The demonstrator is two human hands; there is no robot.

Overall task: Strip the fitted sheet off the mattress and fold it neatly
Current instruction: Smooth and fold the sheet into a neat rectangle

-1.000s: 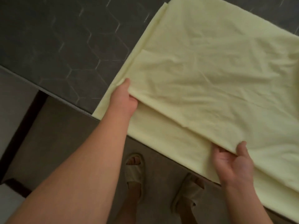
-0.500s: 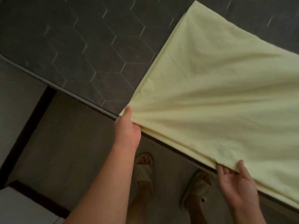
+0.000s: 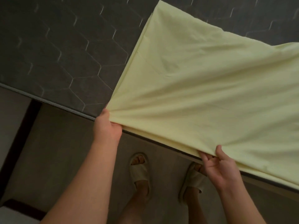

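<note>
Now we're into the folding: the yellow sheet [image 3: 202,81] lies doubled on the bare mattress [image 3: 56,54], filling the right of frame. Left hand [image 3: 107,126] clutches its near corner and right hand [image 3: 221,165] pinches the near edge. Next, I'd say: carry that edge across, corners matched.

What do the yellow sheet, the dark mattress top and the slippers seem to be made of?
Sheet: thin matte woven cloth, perhaps cotton or a blend; it gathers into soft creases fanning from where the left hand pinches it. Mattress: dark grey quilted fabric, with stitched hexagon lines and twisted cord piping along its edge. Slippers: likely moulded foam or rubber; smooth, seamless, thick strap.
</note>
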